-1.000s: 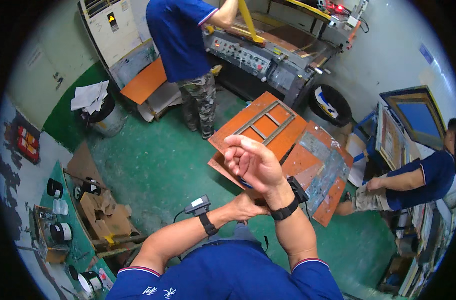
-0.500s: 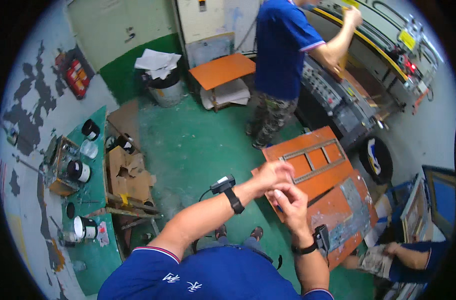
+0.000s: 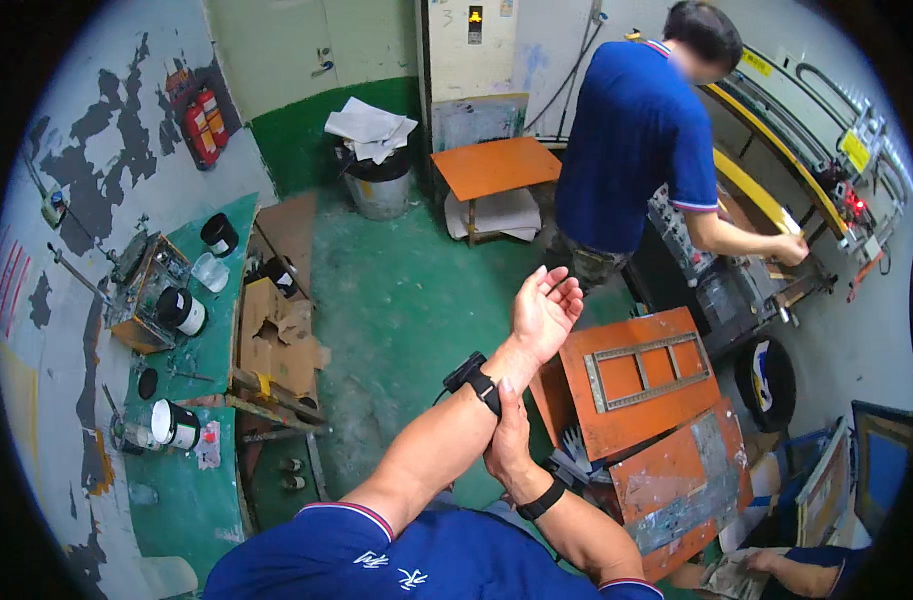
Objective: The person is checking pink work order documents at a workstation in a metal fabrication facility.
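Right hand: I see the right hand point(image 3: 509, 425) laid along the inner side of the left forearm point(image 3: 431, 440), fingertips up at the strap; its far side is hidden, so I can't tell whether it closes around the arm. Clock directions count from here, twelve being straight ahead of the wearer.
Wrist strap: the black strap point(image 3: 489, 397) sits at eleven o'clock, just beside the right fingertips, circling the left wrist. Its band crosses the forearm, running from between ten and eleven towards between four and five; the forearm points from seven to one. The right hand is the nearer, coming at it from the elbow side.
Small box: the dark device point(image 3: 464, 371) rides on the strap's outer side, between ten and eleven, beyond the band.
Left hand: the left hand point(image 3: 548, 310) lies palm up towards one o'clock, fingers loosely curled, holding nothing.
Black band: another band point(image 3: 543, 500) rounds the right wrist, at five.
Metal frame: between two and three, a ladder-like frame point(image 3: 654, 395) lies on an orange board point(image 3: 616, 425), apart from both hands.
Bench: a green bench point(image 3: 221, 330) with cans stands near ten.
Co-worker: someone in a blue shirt point(image 3: 626, 150) bends over a machine at one.
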Motion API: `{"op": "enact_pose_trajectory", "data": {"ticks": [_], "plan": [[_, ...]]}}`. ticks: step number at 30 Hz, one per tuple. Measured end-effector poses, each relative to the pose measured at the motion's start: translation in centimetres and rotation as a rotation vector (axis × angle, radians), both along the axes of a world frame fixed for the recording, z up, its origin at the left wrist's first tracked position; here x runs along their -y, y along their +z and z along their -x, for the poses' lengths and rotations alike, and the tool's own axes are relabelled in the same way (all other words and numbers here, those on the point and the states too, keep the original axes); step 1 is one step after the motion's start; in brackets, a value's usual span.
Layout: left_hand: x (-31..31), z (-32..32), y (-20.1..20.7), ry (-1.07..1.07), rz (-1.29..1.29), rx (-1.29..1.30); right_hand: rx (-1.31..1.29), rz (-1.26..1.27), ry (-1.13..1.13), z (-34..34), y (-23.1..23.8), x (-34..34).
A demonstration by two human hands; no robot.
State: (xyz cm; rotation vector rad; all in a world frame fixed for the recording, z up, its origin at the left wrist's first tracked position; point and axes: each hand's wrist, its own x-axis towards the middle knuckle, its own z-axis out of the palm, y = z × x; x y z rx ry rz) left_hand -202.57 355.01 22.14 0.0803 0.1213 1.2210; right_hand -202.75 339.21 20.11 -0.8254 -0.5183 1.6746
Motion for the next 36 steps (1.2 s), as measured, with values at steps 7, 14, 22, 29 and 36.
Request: {"op": "enact_pose_trajectory", "data": {"ticks": [7,14,22,29,36], "plan": [[-0.2,1.2,2.1,0.787,-0.99,-1.544,-0.146,0.075,0.214,0.7,-1.2,-0.6],[-0.4,3.1,4.2,-0.009,-0.143,-0.173,-0.065,0.011,0.234,1.5,-1.0,-0.5],[5.1,10.1,0.4,-0.016,-0.484,-0.904,0.274,-0.095,0.37,-6.0,-4.4,1.9],[22.1,24.0,-21.6,-0.735,-0.127,-1.353,1.0,0.623,0.315,-18.5,-23.5,27.1],[28.7,22.9,-20.4,-0.945,-0.536,-1.544,0.884,0.774,-0.288,-14.2,-13.1,36.9]]}}
